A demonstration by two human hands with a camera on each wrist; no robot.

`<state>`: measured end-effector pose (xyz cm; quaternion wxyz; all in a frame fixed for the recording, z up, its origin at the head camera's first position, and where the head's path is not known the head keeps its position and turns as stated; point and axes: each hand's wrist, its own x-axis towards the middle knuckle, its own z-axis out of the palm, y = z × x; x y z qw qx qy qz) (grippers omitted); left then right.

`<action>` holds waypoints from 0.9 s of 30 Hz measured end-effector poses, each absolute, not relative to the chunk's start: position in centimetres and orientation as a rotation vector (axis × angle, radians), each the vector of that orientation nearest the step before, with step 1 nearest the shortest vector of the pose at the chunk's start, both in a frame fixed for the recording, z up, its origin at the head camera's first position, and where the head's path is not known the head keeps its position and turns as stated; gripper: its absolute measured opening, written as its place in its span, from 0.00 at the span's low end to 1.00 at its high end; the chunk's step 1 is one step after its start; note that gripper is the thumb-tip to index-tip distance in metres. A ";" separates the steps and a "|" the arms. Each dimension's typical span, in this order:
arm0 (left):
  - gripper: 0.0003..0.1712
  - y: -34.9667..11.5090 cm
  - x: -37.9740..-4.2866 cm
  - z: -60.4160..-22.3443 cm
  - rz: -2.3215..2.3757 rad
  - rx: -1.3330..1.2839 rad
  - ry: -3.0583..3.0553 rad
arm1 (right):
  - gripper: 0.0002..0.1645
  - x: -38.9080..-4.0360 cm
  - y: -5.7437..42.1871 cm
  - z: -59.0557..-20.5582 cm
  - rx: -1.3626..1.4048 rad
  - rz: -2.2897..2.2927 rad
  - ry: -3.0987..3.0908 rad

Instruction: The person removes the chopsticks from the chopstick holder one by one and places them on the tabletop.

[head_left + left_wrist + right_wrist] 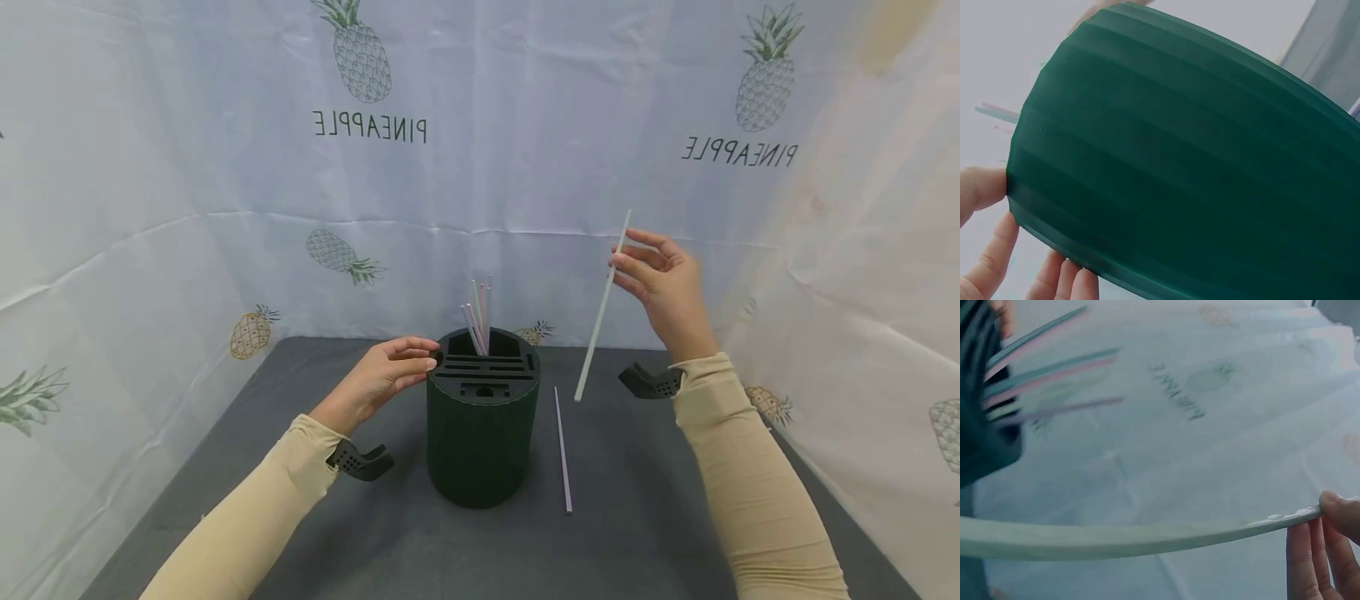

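A pale green chopstick point(602, 312) is pinched near its upper end between the thumb and fingers of my right hand point(667, 287). It slants in the air, its thicker end down, right of the dark green knife holder point(480, 450). My left hand point(382, 371) holds that round holder by its left rim, with thumb and fingertips on the edge point(1013, 215). Several thin chopsticks point(1060, 372) in pink, green and purple stand in the holder's rear compartment. On the table, right of the holder, lies a light purple chopstick point(562, 454).
The dark grey table point(480, 554) extends around the holder. White cloth point(525, 192) with printed pineapples hangs behind and at both sides. A black wrist mount point(360, 461) is on the left wrist and another point(651, 382) on the right.
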<state>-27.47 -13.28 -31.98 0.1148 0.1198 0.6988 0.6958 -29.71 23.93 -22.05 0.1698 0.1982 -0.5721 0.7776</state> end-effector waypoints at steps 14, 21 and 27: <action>0.26 -13.4 -27.4 -32.0 2.058 0.333 2.033 | 0.33 -31.6 26.2 -36.1 0.170 1.927 -2.331; 0.26 -13.1 -27.3 -32.0 2.053 0.336 2.038 | 0.31 -31.9 26.5 -40.1 0.061 1.863 -2.444; 0.26 -13.1 -27.2 -31.9 2.055 0.331 2.039 | 0.29 -33.0 26.4 -42.0 -0.005 1.917 -2.476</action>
